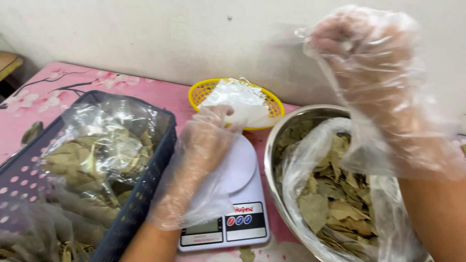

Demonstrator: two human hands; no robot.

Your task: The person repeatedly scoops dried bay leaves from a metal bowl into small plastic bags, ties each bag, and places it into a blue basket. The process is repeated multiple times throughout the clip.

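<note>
L grip (204, 145) pinches 1 clear bag (238, 99) over 1 scale (238, 194), R grip (369, 63) fisted above 1 bowl (281, 131).

left hand (201, 150) and right hand (374, 68): thin clear crinkled plastic gloves | scale (238, 208): smooth glossy white plastic | bowl (286, 126): shiny metal, clear plastic liner | leaves (335, 204): dry, matt | crate (141, 194): dark perforated plastic | small basket (199, 92): yellow plastic mesh | table cover (160, 94): smooth pink floral, slight sheen
</note>
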